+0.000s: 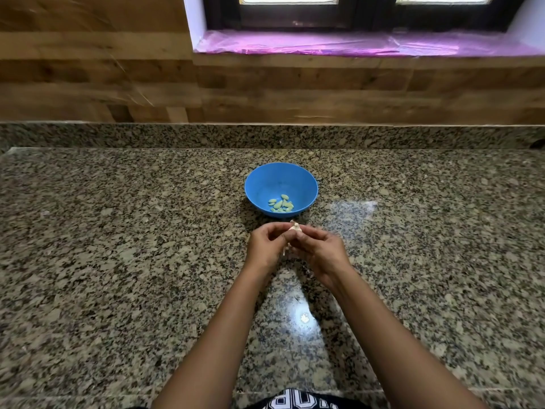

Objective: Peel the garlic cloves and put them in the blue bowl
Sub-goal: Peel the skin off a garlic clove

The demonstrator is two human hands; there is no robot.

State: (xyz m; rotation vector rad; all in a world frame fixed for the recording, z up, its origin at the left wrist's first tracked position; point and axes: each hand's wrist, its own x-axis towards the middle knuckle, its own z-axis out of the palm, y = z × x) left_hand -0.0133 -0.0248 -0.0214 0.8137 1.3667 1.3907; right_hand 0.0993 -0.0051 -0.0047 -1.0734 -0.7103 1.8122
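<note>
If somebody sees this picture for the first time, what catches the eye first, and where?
First the blue bowl in the middle of the granite counter, with peeled cloves in its bottom. On its near side, the left hand and the right hand pinch one garlic clove between them. Behind, a shiny pink sheet lies below the window.

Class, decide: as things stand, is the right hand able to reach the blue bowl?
Probably yes: the blue bowl sits just beyond the right hand, nothing between them, though it and the left hand hold a garlic clove.
</note>
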